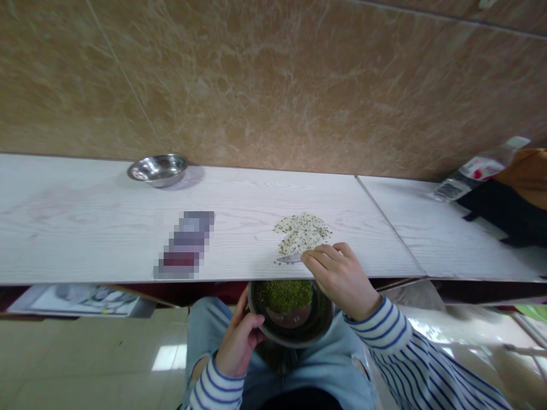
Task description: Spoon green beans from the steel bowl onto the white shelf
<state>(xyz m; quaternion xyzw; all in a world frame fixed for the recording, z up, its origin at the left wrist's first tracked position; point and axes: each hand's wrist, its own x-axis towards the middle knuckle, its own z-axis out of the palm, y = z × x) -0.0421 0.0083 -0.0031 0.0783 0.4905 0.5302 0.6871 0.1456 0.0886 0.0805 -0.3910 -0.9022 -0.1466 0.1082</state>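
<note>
My left hand (242, 336) grips the left rim of a dark metal bowl (294, 341), thumb on the rim. The bowl is held over my lap, just under the table's front edge. Green mung beans (286, 295) lie inside it, against the side nearest the table. My right hand (342, 279) is closed around the handle of a metal spoon (289, 258), whose tip points left, low over the tabletop. Just beyond the spoon is a loose pile of white grains mixed with green beans (304, 232), spread on the table. The spoon's handle is hidden by my fingers.
The white wood-grain table (239, 199) meets a brown marbled wall. A shiny steel bowl (159, 171) stands at the back left, and a blurred-out phone-like rectangle (186, 245) lies nearer. At the right, a plastic bottle (478, 171) leans by a black and brown bag (513, 199).
</note>
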